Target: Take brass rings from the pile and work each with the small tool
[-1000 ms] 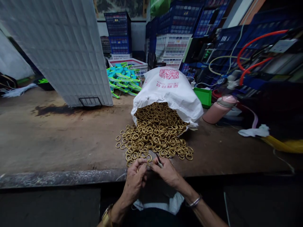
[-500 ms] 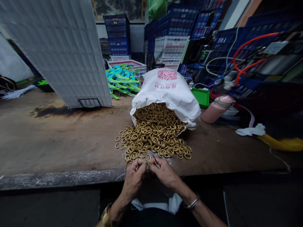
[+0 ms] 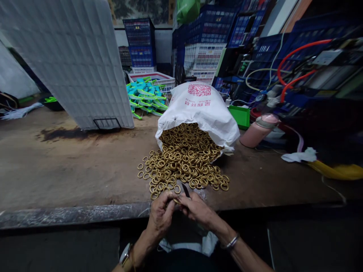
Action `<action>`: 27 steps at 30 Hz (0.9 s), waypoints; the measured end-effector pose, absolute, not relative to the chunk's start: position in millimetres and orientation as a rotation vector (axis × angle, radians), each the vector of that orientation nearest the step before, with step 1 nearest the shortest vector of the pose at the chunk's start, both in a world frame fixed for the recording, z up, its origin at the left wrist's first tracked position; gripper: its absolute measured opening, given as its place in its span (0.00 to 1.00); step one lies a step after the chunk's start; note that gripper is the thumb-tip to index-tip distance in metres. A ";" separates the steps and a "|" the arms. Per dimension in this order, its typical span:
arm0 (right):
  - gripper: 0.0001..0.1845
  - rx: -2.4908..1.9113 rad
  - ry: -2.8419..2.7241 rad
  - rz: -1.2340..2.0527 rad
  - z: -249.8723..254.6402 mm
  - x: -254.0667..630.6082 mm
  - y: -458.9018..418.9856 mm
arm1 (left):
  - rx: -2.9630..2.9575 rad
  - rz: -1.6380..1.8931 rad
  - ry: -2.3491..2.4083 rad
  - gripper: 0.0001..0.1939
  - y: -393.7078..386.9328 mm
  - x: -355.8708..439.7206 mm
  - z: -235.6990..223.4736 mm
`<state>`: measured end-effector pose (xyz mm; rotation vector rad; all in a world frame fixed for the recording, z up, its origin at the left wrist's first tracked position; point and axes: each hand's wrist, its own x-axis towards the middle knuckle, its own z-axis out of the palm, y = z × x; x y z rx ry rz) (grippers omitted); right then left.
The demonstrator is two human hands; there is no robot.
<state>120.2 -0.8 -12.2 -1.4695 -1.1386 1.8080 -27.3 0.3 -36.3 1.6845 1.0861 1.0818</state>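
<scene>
Over the near edge of a worn brown table, the left hand and right hand pinch one brass-coloured ring between them, the right also gripping one slim dark tool. At twelve o'clock, smooth loose rings, too many to count, spill from one crinkled white sack. One ribbed pale panel blocks the view at ten; one pink bottle leans at two.

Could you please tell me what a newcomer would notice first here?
Probably the heap of gold-coloured rings spilling from the white sack, mid-table. Next, the tall pale panel at left. Nearest the viewer, the left hand and right hand meet at one ring, the right also holding a dark pointed tool.
</scene>
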 end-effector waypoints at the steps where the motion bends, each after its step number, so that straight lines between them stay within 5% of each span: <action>1: 0.17 -1.479 -1.168 1.787 -14.0 119.8 -0.9 | 1.689 1.070 1.102 0.09 0.3 -27.4 -35.8; 16: 0.13 -1.471 -1.296 1.405 -24.3 117.7 4.1 | 1.308 0.918 0.978 0.08 -1.4 -19.5 -16.7; 27: 0.16 -1.389 -1.405 1.313 -16.2 115.2 2.8 | 0.921 0.805 0.864 0.16 -3.5 -23.9 -20.9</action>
